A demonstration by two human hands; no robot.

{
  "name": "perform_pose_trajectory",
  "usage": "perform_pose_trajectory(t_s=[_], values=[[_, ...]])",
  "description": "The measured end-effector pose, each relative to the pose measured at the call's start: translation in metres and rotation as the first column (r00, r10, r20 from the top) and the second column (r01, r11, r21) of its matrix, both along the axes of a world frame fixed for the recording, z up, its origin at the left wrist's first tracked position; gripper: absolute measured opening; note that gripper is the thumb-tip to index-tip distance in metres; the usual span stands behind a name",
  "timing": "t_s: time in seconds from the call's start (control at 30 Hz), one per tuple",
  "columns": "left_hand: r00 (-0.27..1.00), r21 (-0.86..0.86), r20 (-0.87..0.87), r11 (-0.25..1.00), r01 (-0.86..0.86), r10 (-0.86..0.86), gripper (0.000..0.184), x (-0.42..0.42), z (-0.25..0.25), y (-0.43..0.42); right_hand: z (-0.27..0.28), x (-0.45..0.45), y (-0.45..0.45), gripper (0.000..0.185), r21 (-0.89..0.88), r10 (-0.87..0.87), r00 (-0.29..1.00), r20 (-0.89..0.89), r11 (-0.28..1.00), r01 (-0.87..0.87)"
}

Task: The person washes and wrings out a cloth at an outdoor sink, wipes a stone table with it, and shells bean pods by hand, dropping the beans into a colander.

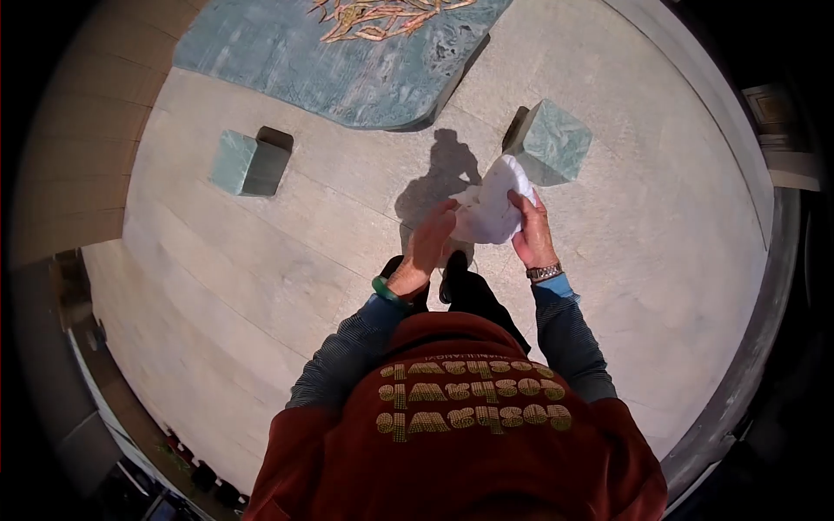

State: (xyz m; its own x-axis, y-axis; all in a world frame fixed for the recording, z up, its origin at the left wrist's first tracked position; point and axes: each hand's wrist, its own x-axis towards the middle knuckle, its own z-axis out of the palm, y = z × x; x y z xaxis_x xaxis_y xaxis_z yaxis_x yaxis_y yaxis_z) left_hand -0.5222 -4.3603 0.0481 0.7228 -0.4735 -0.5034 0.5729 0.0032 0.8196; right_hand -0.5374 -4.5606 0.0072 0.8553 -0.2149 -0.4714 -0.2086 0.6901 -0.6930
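Observation:
A crumpled white cloth (493, 208) hangs in front of my body above the paved floor. My right hand (532, 234), with a metal watch at its wrist, is closed on the cloth's right side, the thumb lying over it. At the cloth's left edge is my left hand (429, 239), fingers stretched out and a green bangle on the wrist. Its fingertips come close to the cloth; I cannot tell whether they touch it. Part of the cloth's underside is hidden.
A green stone table (347, 87) stands ahead, with long reddish-yellow pods (373, 19) on top. Block-shaped stone stools stand at the left (234, 162) and right (556, 139). A low curb (773, 286) runs along the right.

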Motion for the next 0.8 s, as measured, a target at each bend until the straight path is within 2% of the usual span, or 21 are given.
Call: perform_pose_trajectory(t_s=[0.03, 0.1, 0.13, 0.2, 0.33, 0.4, 0.43, 0.47, 0.5, 0.53, 0.57, 0.6, 0.63, 0.67, 0.7, 0.73, 0.8], values=[[0.984, -0.010, 0.006, 0.984, -0.180, 0.180, 0.050, 0.009, -0.014, 0.006, -0.005, 0.025, -0.012, 0.030, -0.029, 0.021, 0.999, -0.025, 0.999, -0.022], [0.884, 0.102, -0.129, 0.892, -0.440, 0.450, 0.046, 0.032, -0.038, 0.022, -0.034, 0.080, -0.042, 0.036, -0.081, 0.063, 0.996, -0.057, 0.994, -0.068], [0.854, 0.150, -0.158, 0.867, -0.476, 0.496, 0.043, 0.044, -0.048, 0.032, -0.034, 0.110, -0.048, 0.033, -0.130, 0.078, 0.994, -0.075, 0.988, -0.087], [0.811, 0.223, -0.125, 0.812, -0.539, 0.572, 0.038, 0.055, -0.071, 0.051, -0.034, 0.164, -0.052, 0.040, -0.300, 0.126, 0.989, -0.075, 0.943, -0.143], [0.711, 0.261, -0.238, 0.749, -0.610, 0.662, 0.026, 0.103, -0.119, 0.069, -0.054, 0.300, -0.073, 0.044, -0.474, 0.065, 0.998, 0.027, 0.880, -0.044], [0.657, 0.298, -0.268, 0.709, -0.639, 0.705, 0.023, 0.129, -0.131, 0.069, -0.086, 0.363, -0.093, 0.048, -0.779, 0.076, 0.996, -0.047, 0.621, -0.084], [0.617, 0.300, -0.264, 0.671, -0.678, 0.742, 0.021, 0.141, -0.127, 0.067, -0.093, 0.386, -0.091, 0.051, -0.849, 0.081, 0.985, -0.154, 0.500, -0.174], [0.577, 0.299, -0.247, 0.628, -0.719, 0.778, 0.020, 0.160, -0.122, 0.066, -0.151, 0.417, -0.103, 0.050, -0.936, 0.180, 0.980, 0.087, 0.350, 0.019], [0.550, 0.278, -0.223, 0.594, -0.755, 0.805, 0.019, 0.170, -0.121, 0.066, -0.171, 0.430, -0.094, 0.051, -0.992, 0.248, 0.966, 0.071, 0.115, 0.043], [0.563, 0.332, -0.151, 0.578, -0.745, 0.812, 0.018, 0.176, -0.122, 0.068, -0.186, 0.436, -0.070, 0.051, -0.990, 0.310, 0.950, 0.033, -0.120, 0.074], [0.562, 0.366, -0.132, 0.567, -0.738, 0.817, 0.018, 0.179, -0.124, 0.071, -0.176, 0.427, -0.023, 0.054, -0.960, 0.306, 0.919, -0.250, -0.201, -0.195], [0.562, 0.396, -0.110, 0.555, -0.732, 0.820, 0.018, 0.185, -0.126, 0.073, -0.161, 0.409, 0.027, 0.056, -0.895, 0.332, 0.892, -0.307, -0.419, -0.153], [0.553, 0.404, -0.117, 0.548, -0.733, 0.825, 0.018, 0.193, -0.125, 0.072, -0.157, 0.393, 0.068, 0.057, -0.912, 0.459, 0.835, -0.302, -0.394, -0.113], [0.576, 0.445, -0.100, 0.554, -0.704, 0.812, 0.024, 0.200, -0.124, 0.070, -0.162, 0.374, 0.096, 0.059, -0.954, 0.639, 0.725, -0.256, -0.286, -0.084], [0.598, 0.484, -0.083, 0.557, -0.675, 0.797, 0.030, 0.208, -0.122, 0.068, -0.165, 0.360, 0.123, 0.062, -0.944, 0.767, 0.558, -0.317, -0.314, -0.105], [0.588, 0.487, -0.085, 0.549, -0.680, 0.804, 0.030, 0.223, -0.117, 0.063, -0.166, 0.351, 0.141, 0.052, -0.986, 0.852, 0.497, -0.167, -0.149, -0.076], [0.633, 0.436, -0.019, 0.576, -0.691, 0.774, 0.045, 0.263, -0.109, 0.050, -0.152, 0.365, 0.163, 0.050, -0.950, 0.832, 0.462, -0.307, -0.244, -0.192]])
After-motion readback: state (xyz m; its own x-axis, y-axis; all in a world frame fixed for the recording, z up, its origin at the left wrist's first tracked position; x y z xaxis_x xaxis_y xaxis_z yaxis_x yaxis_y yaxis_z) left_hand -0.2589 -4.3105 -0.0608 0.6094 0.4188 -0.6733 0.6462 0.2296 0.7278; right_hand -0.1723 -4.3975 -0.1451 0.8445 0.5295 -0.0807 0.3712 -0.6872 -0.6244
